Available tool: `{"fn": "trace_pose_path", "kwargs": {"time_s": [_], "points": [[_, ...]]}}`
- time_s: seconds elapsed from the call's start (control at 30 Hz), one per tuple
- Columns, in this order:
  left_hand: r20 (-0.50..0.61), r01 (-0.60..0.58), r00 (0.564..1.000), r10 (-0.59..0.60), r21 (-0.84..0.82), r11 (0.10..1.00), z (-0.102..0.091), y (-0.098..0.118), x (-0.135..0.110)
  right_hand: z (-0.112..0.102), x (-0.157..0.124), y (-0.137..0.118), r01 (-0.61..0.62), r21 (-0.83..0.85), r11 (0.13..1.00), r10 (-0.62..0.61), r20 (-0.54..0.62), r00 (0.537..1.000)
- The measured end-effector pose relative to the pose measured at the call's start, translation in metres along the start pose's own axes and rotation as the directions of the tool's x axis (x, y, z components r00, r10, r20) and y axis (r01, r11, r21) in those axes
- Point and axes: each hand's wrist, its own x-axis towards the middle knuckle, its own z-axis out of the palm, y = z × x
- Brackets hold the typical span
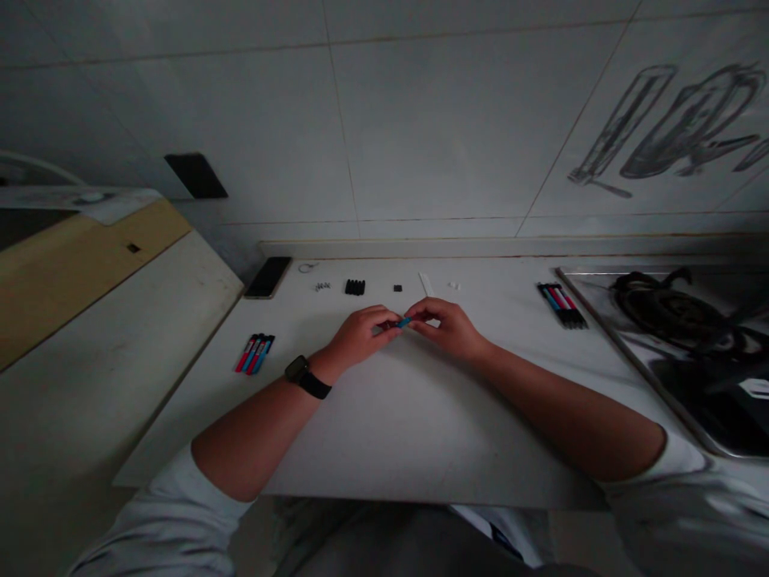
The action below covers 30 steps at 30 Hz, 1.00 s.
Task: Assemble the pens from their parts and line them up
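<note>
Left hand (360, 332) and right hand (448, 327) meet fingertip to fingertip over the middle of the white countertop (408, 417), each pinching one end of a short bright-blue plastic pen barrel (404, 322). Only a small stretch of the barrel shows between the fingers. Its long axis runs roughly left to right across the view, the right end a touch higher. Which end is the tip cannot be told, as both are covered. It is held just above the counter.

A black wristwatch (303, 375) sits on the left wrist. A cluster of red and blue pens (255, 353) lies to the left and a second row of similar pens (561, 304) to the right, both well apart from the hands. Beyond the hands lie small black caps (355, 287) and a dark flat phone (268, 276).
</note>
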Motion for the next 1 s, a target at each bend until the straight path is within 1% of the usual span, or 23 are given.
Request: {"fn": "trace_pose_path", "kwargs": {"time_s": [0.1, 0.23, 0.33, 0.43, 0.53, 0.6, 0.67, 0.73, 0.8, 0.87, 1.0], "points": [[-0.012, 0.019, 1.000, -0.019, 0.022, 1.000, 0.000, -0.001, 0.000, -0.003, 0.001, -0.004, -0.011, -0.022, 1.000, 0.010, -0.036, 0.999], [-0.017, 0.023, 1.000, -0.023, 0.036, 0.999, 0.000, 0.000, 0.000, -0.014, 0.003, -0.017, -0.002, -0.036, 0.999, -0.002, -0.104, 0.995], [-0.010, 0.018, 1.000, -0.018, 0.021, 1.000, 0.000, 0.001, 0.000, -0.019, 0.004, -0.028, 0.003, 0.019, 1.000, 0.000, -0.118, 0.993], [-0.015, -0.001, 1.000, 0.001, 0.013, 1.000, 0.002, 0.001, 0.000, -0.019, 0.004, -0.035, -0.007, 0.084, 0.996, 0.014, -0.083, 0.996], [-0.008, -0.022, 1.000, 0.022, 0.029, 0.999, 0.003, 0.000, 0.000, -0.017, 0.003, -0.038, -0.002, 0.080, 0.997, 0.006, -0.043, 0.999], [-0.012, -0.023, 1.000, 0.024, 0.050, 0.998, 0.002, -0.002, 0.000, -0.019, 0.004, -0.039, 0.003, 0.041, 0.999, -0.002, -0.037, 0.999], [-0.014, -0.025, 1.000, 0.026, 0.079, 0.997, 0.001, -0.003, 0.000, -0.025, 0.005, -0.038, -0.009, -0.034, 0.999, 0.009, -0.022, 1.000], [0.003, -0.036, 0.999, 0.036, 0.105, 0.994, 0.000, -0.004, -0.001, -0.033, 0.007, -0.036, -0.036, -0.115, 0.993, 0.039, 0.026, 0.999], [0.032, -0.056, 0.998, 0.052, 0.108, 0.993, 0.000, -0.003, -0.001, -0.037, 0.008, -0.034, -0.070, -0.149, 0.986, 0.081, 0.073, 0.994], [0.055, -0.074, 0.996, 0.069, 0.091, 0.993, 0.001, -0.001, -0.001, -0.035, 0.008, -0.032, -0.109, -0.095, 0.990, 0.117, 0.090, 0.989], [0.127, -0.113, 0.987, 0.102, 0.085, 0.990, 0.004, 0.006, 0.000, -0.019, 0.004, -0.033, -0.145, 0.122, 0.982, 0.130, 0.126, 0.983]]}}
